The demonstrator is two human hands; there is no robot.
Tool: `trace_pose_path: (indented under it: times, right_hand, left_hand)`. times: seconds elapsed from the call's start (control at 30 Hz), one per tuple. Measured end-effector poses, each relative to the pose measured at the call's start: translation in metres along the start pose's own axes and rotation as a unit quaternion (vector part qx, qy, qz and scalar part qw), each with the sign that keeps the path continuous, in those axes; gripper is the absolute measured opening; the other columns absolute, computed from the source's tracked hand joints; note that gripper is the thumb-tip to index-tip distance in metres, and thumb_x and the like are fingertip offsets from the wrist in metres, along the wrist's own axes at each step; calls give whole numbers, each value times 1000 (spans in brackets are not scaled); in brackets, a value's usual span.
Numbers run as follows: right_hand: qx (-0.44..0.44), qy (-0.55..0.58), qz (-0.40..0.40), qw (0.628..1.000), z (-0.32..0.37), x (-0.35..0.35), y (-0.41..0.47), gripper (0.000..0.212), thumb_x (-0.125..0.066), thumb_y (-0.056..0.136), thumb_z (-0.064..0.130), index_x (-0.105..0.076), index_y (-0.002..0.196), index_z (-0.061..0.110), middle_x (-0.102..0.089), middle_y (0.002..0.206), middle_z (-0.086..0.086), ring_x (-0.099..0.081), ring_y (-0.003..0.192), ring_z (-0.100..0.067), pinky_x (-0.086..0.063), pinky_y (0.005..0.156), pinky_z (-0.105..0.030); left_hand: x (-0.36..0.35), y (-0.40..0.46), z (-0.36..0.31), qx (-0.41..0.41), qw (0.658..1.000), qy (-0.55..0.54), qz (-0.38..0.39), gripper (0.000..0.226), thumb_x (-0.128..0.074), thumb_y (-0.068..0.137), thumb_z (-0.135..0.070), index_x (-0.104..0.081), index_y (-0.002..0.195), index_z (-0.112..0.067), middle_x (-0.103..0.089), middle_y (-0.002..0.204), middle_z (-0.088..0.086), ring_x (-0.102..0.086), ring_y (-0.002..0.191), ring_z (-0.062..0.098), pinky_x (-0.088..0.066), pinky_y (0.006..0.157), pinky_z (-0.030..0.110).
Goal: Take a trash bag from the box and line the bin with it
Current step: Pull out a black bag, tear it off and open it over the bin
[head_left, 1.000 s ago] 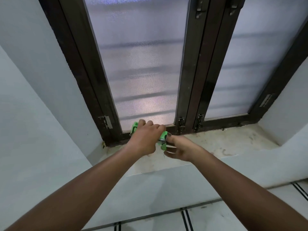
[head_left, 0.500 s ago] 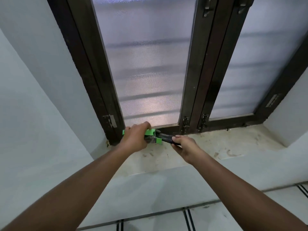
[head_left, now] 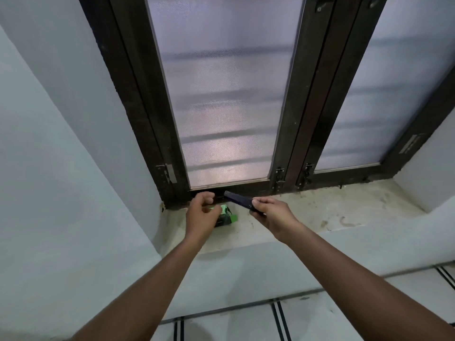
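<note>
A small green trash bag box [head_left: 227,216] lies on the stone window sill [head_left: 307,212], close to the left corner of the window. My left hand [head_left: 202,212] hovers over the box's left end with its fingers curled; nothing shows inside them, and the hand hides part of the box. My right hand [head_left: 270,214] pinches a dark, flat folded trash bag [head_left: 238,200], which sticks out up and to the left, clear of the box. No bin is in view.
A dark-framed window with frosted panes [head_left: 226,107] stands right behind the sill. White walls [head_left: 61,168] close in the recess on the left and right. Below the sill is white tiled wall with dark lines [head_left: 278,318].
My right hand has drawn the dark bag out of the box and lifted it to the right. My left hand has let go of the box, which now lies on the sill.
</note>
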State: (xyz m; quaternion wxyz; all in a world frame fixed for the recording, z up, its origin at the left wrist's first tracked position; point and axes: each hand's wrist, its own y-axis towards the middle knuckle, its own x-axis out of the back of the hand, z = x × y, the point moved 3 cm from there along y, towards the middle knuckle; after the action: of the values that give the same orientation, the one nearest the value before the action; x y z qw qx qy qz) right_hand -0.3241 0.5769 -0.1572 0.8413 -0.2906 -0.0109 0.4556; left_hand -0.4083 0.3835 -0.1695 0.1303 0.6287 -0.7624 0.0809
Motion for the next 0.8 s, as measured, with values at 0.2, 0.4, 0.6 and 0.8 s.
trace_pose_path:
  times: [0.2,0.4,0.6,0.8]
  right_hand:
    - [31,-77,40,996,11,-12,-8,38,-84,84,15,-67,114,1,-75,108,-21,-72,90,-25,-61,88,-33]
    - [6,-83,83,993,13,-23,-16,32,-75,89,0,-68,119,4,-73,108,-14,-71,96,-24,-60,83,-30]
    - [60,-149,47,986,5,-21,-13,32,-61,90,-12,-60,102,17,-64,108,-17,-69,92,-32,-64,78,-44]
    - [82,-211,27,974,9,-27,-18,50,-42,83,-12,-77,91,23,-72,106,-9,-68,92,-28,-61,79,-39]
  left_hand:
    - [-8,-1,-30,-39,967,63,244,39,-80,88,-36,-65,124,-39,-64,127,-10,-64,113,12,-56,92,27]
    - [-13,-14,-22,174,951,-113,231,28,-59,102,-38,-65,123,-20,-75,114,9,-75,96,25,-58,75,36]
    - [-20,-30,-20,303,879,-287,233,41,-48,103,-43,-65,131,-17,-74,110,10,-64,104,26,-48,80,38]
    - [-26,-31,-12,325,893,-243,196,46,-68,91,-28,-62,133,-12,-74,120,13,-69,108,29,-52,73,36]
